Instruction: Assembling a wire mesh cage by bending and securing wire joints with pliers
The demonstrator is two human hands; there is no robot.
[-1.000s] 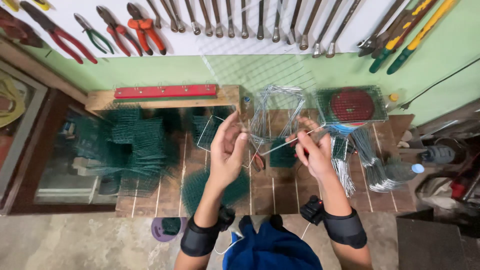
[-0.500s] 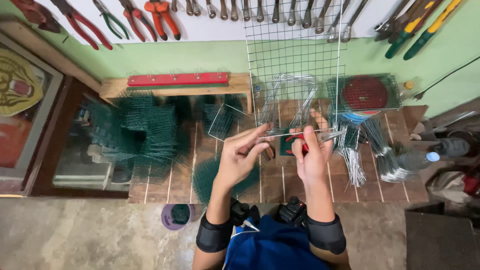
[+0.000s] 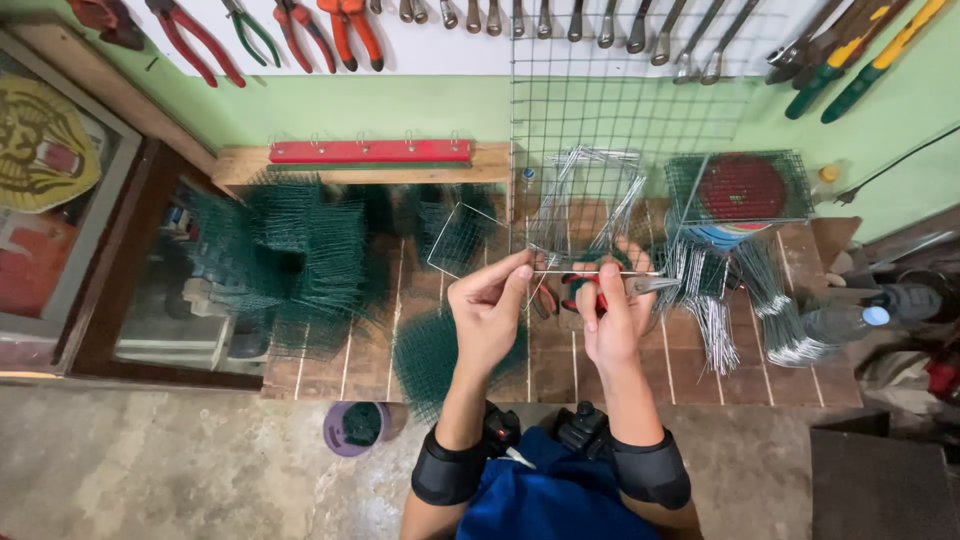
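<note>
Hands [image 3: 490,310] lower, wire [image 3: 590,271] level

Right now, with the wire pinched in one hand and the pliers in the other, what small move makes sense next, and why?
Probably a squeeze and twist of the red-handled pliers in the right hand. Their tip already sits on the thin straight wire, which the left hand pinches at its other end, level above the wooden bench. Whether the jaws have closed yet is too small to tell.

A single head-worn view is given, looking steeply down from above the desk [image 3: 600,370] and facing the green wall [image 3: 400,105]. The desk is seen from close range, with the floor [image 3: 150,460] below it.
</note>
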